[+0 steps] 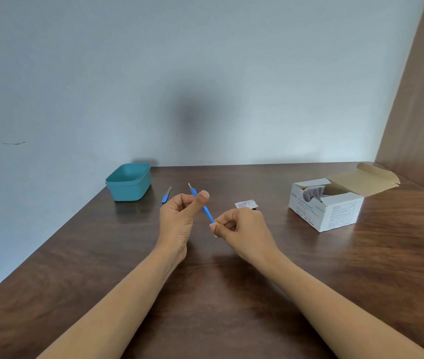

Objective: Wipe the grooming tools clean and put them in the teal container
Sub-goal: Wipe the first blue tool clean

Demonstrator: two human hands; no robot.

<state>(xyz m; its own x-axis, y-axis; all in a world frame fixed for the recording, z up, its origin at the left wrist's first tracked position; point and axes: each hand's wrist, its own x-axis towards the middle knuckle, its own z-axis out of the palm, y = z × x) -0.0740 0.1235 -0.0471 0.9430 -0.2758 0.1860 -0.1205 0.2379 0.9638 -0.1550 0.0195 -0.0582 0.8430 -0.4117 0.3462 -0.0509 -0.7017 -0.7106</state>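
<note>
My left hand pinches a slim blue grooming tool near its upper end, above the table; a pale metal tip sticks out past my thumb. My right hand pinches a small white wipe around the tool's lower end. A second blue tool lies flat on the wooden table, between my left hand and the teal container. The container stands at the table's far left corner against the wall, and its inside is hidden from here.
An open white box of alcohol swabs sits at the right with its brown flap folded back. A torn swab wrapper lies just beyond my right hand. A wooden panel closes the right side, and the table's left edge runs diagonally.
</note>
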